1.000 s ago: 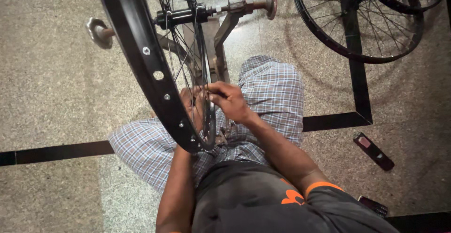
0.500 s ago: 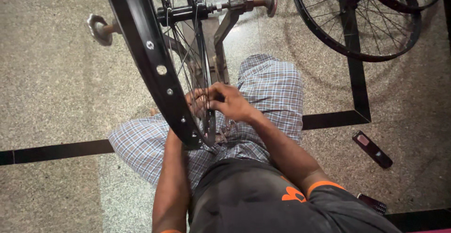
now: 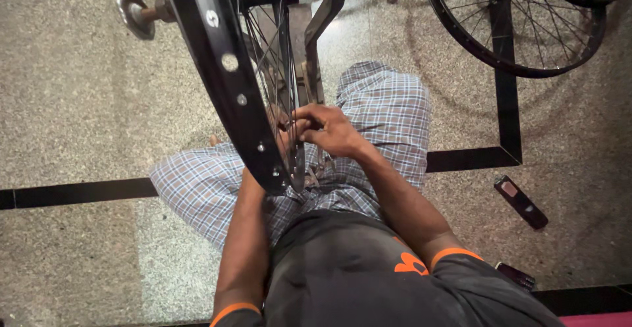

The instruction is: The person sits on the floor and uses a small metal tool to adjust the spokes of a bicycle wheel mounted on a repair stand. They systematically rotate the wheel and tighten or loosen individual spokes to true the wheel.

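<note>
A black bicycle rim (image 3: 220,70) with thin spokes stands upright in a metal truing stand (image 3: 316,30) between my knees. My right hand (image 3: 329,129) reaches in from the right and pinches a spoke near the rim's lower part. My left hand (image 3: 282,139) sits behind the rim, mostly hidden by it, fingers at the same spoke beside the right hand. What sits between the fingertips is too small to tell. I sit on the floor in checked trousers (image 3: 388,109) and a dark shirt.
A second spoked black wheel (image 3: 520,30) lies on the speckled stone floor at the upper right. A small dark flat tool (image 3: 520,200) lies on the floor to my right, another dark object (image 3: 517,275) nearer me. Black inlay strips cross the floor.
The rim has shifted slightly right in view as my head moved. Both hands stay at the same place on the spokes, with the fingers slightly rearranged.
</note>
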